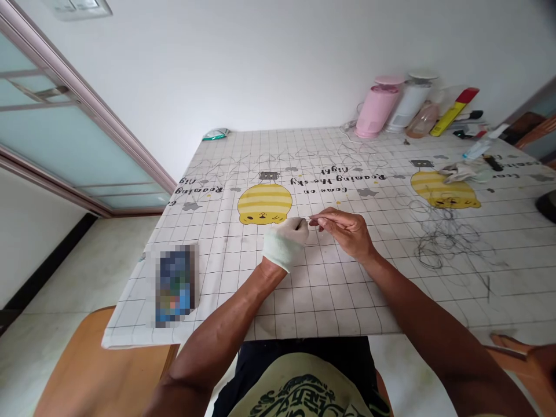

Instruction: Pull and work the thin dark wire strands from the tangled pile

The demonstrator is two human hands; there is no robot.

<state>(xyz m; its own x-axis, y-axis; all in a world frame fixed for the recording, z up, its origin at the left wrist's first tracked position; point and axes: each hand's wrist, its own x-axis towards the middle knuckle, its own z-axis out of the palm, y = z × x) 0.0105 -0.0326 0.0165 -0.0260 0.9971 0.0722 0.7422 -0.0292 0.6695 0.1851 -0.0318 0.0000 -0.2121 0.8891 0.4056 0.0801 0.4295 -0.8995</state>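
Note:
My left hand (285, 241), in a white glove, is closed into a fist above the checked tablecloth (330, 289) near the table's middle. My right hand (345, 230), bare, meets it fingertip to fingertip. Between the two hands runs a thin piece of wire (306, 219), pinched by both. A tangle of loose thin wire (438, 237) lies on the cloth to the right of my right hand.
A blurred phone-like object (176, 284) lies at the front left. Bent wire shapes (304, 156) lie in a row at the back. Pink and white containers (377, 107), bottles and a yellow tool (454, 110) stand at the back right. A wooden stool (95, 370) is at lower left.

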